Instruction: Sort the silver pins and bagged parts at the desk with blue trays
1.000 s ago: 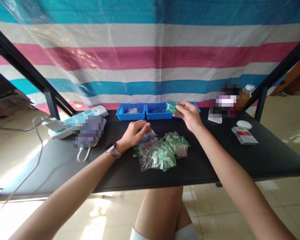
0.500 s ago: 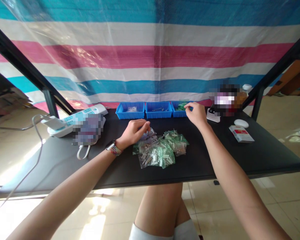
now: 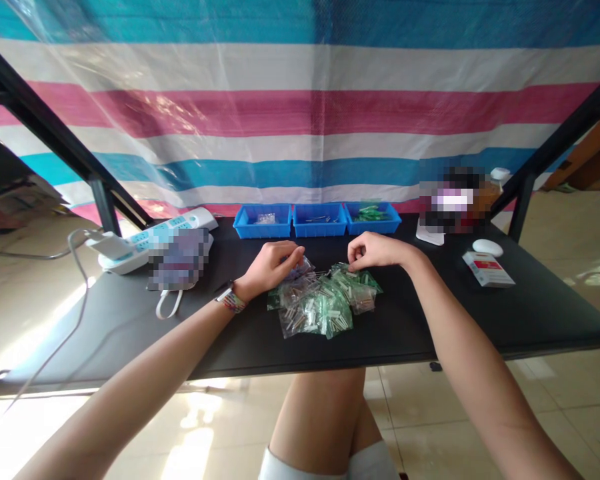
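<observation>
Swinging back from the right-hand blue bin (image 3: 373,229), where the green baggie (image 3: 373,213) now lies (one more sorted, I reckon), my right hand (image 3: 379,250) is at the baggie pile (image 3: 325,303), fingertips close together, left hand (image 3: 274,262) curled, can't tell if either's gripping.

I have my right hand (image 3: 380,252) at the far side of the heaped bags (image 3: 325,307), fingers bent, grip unclear; my left hand (image 3: 270,270) rests half curled at their left. The heap lies in from the middle of the tabletop's (image 3: 220,350) near edge. Three bins (image 3: 319,231) line the far edge; a power strip (image 3: 195,219) sits by the far left corner.
</observation>
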